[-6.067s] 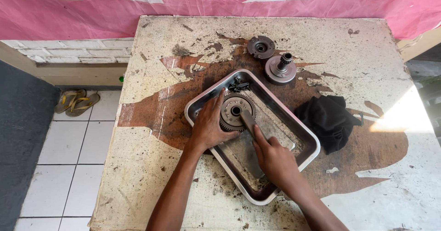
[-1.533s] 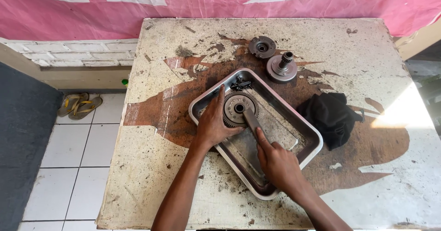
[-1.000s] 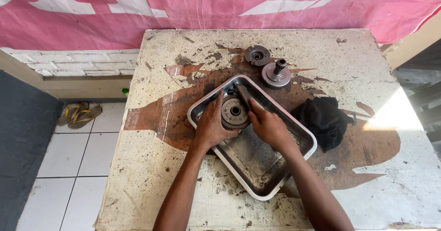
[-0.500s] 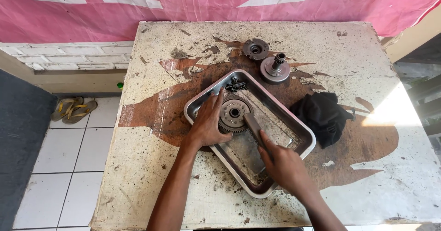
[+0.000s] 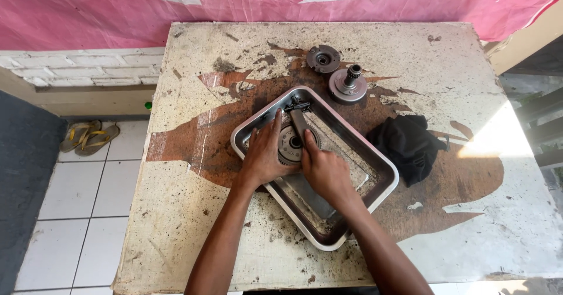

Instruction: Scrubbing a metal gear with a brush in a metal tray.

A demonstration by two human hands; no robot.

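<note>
Inside the dented rectangular steel tray (image 5: pixel 384 175), the left hand (image 5: pixel 263 157) lies flat on a round grey toothed metal part (image 5: pixel 288 144), likely heavy and oily-slick, best gripped by its rim, while the right hand (image 5: pixel 325 169) closes around a flat tool (image 5: pixel 298 124).

I see a shiny, smooth metal tray (image 5: pixel 384 175); a dull grey metal gear (image 5: pixel 288 145) in it; two matt, grimy metal hubs (image 5: pixel 323 58) (image 5: pixel 348 86); a soft black cloth (image 5: pixel 407 145); a rough, flaking painted tabletop (image 5: pixel 457 66); glossy floor tiles (image 5: pixel 76 201).

Tray (image 5: pixel 384 175) rim walls in both hands; black cloth (image 5: pixel 407 145) crowds its right, two metal hubs (image 5: pixel 340 75) behind, table (image 5: pixel 193 213) left open.
</note>
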